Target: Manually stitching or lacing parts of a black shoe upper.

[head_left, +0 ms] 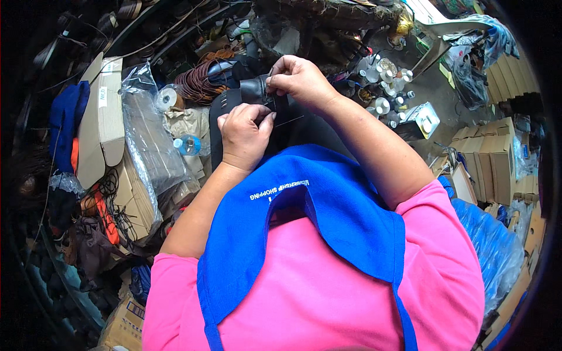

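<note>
In my lap, against dark clothing, lies a glossy black leather-like piece (253,90) that looks like part of a shoe; much of it is hidden by my hands. My right hand (301,85) is closed in a pinch at its right edge, and what the fingertips hold is too small to make out. Just below and to the left, my left hand (244,127) is closed too, thumb against bent fingers. A thin, needle-like rod (290,121) sticks out to the right beside that thumb; I cannot tell whether the hand grips it. A blue apron (351,228) covers my front.
Left of me are a coil of brown cord (202,76), a spool of white thread (168,98), a plastic bottle (187,145) and cardboard (105,126) with clear plastic. Several white-capped bottles (383,105) and a square tin (420,121) stand ahead right. Boxes (489,155) are at the right.
</note>
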A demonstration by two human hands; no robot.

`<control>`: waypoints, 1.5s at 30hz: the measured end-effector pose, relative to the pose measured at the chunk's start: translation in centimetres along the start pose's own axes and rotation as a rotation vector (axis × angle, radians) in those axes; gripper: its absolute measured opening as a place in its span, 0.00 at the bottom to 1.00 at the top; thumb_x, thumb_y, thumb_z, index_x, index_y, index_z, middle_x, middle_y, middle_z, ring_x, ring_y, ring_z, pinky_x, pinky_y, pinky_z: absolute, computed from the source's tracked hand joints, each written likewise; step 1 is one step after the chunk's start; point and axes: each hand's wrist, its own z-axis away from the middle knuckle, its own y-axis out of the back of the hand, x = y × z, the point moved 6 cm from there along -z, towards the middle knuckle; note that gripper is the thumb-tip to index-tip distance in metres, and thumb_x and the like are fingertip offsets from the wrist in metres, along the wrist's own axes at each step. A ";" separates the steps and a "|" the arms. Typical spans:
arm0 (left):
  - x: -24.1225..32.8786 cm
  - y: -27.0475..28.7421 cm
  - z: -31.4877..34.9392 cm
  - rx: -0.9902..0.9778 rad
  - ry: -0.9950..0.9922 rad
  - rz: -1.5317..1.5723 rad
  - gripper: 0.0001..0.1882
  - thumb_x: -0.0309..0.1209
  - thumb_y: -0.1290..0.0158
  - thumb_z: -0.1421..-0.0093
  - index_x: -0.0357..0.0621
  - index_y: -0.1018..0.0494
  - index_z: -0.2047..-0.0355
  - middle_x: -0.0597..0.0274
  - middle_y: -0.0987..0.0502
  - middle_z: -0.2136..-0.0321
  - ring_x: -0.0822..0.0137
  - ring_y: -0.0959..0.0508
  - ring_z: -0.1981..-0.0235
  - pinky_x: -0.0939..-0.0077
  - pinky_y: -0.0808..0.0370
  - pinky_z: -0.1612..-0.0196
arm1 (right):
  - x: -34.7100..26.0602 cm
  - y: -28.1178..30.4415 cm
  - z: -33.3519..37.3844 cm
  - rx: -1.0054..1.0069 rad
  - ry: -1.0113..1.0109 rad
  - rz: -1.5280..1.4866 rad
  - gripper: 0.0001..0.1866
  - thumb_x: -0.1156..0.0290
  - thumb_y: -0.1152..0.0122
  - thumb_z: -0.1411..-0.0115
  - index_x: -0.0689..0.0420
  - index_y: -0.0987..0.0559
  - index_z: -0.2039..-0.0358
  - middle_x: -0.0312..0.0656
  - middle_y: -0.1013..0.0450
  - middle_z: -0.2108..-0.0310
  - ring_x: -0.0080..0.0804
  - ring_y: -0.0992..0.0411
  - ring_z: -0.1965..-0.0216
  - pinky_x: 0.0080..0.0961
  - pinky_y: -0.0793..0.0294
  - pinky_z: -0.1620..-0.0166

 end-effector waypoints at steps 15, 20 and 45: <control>-0.6 0.0 0.0 -0.095 0.118 0.219 0.04 0.22 0.44 0.55 0.39 0.29 0.80 0.63 0.32 0.81 0.71 0.32 0.79 0.78 0.34 0.73 | 0.2 0.2 -0.6 0.050 0.074 0.119 0.05 0.75 0.42 0.47 0.60 0.28 0.70 0.36 0.28 0.77 0.19 0.31 0.75 0.17 0.31 0.70; -0.6 0.0 0.0 -0.116 0.118 0.241 0.04 0.22 0.44 0.55 0.38 0.29 0.79 0.62 0.31 0.80 0.71 0.32 0.78 0.79 0.33 0.72 | -0.6 -0.4 -0.6 0.036 0.096 0.176 0.06 0.74 0.42 0.45 0.60 0.28 0.68 0.35 0.29 0.77 0.18 0.33 0.77 0.17 0.32 0.72; -3.2 1.9 -1.4 0.044 0.178 0.433 0.16 0.25 0.41 0.48 0.40 0.31 0.59 0.66 0.28 0.67 0.76 0.29 0.66 0.82 0.31 0.59 | 0.8 0.9 2.9 0.099 0.188 0.026 0.05 0.75 0.39 0.45 0.59 0.28 0.71 0.32 0.30 0.73 0.15 0.33 0.71 0.15 0.32 0.67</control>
